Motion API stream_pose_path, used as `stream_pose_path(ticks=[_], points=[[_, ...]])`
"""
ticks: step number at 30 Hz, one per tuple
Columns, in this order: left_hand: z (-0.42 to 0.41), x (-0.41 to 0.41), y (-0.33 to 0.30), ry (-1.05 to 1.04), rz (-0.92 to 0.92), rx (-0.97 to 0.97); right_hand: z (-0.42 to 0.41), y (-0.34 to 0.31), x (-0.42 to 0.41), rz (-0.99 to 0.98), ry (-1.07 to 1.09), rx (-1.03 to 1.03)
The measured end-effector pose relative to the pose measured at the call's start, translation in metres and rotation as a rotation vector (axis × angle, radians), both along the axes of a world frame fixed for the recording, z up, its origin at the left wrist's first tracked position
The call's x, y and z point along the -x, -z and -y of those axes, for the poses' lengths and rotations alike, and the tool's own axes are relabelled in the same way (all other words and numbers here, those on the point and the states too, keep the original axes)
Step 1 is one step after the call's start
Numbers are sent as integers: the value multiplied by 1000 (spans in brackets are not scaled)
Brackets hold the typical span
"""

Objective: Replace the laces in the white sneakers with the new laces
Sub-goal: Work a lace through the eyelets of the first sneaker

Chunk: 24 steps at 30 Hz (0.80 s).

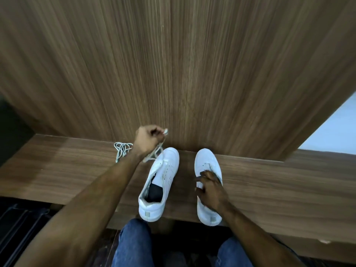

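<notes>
Two white sneakers stand side by side on a wooden shelf, toes toward the wall. The left sneaker has bare eyelets and an open tongue. My left hand is raised above its toe and grips a bunched pale lace that hangs down toward the shoe. My right hand rests on the right sneaker, fingers curled over its tongue area and covering its middle. A loose bundle of light laces lies on the shelf left of my left hand.
A tall wood-grain panel rises right behind the shoes. My knees in blue jeans sit below the shelf's front edge. A dark object stands at the far left, and a pale surface shows at the right.
</notes>
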State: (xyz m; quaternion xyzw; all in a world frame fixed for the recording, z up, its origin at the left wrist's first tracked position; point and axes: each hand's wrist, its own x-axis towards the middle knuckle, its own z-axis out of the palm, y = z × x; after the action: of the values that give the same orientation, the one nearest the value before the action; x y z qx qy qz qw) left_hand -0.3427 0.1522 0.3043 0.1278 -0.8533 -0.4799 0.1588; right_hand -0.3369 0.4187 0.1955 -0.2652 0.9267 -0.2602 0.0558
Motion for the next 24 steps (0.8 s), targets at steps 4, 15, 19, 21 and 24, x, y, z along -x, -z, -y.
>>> stream_pose_path(ticks=[4,15,19,21,24], points=[[-36,17,-89,283,-244,-88,3,-43,13,211,161,393],[-74,14,-93,166,3,410,-6,-127,47,259,304,752],[-85,4,-88,355,26,323,-2,-138,37,290,187,737],[-89,0,-88,439,30,363,5,-140,32,345,109,713],[-86,-5,-87,425,15,397,6,-134,31,331,73,635]])
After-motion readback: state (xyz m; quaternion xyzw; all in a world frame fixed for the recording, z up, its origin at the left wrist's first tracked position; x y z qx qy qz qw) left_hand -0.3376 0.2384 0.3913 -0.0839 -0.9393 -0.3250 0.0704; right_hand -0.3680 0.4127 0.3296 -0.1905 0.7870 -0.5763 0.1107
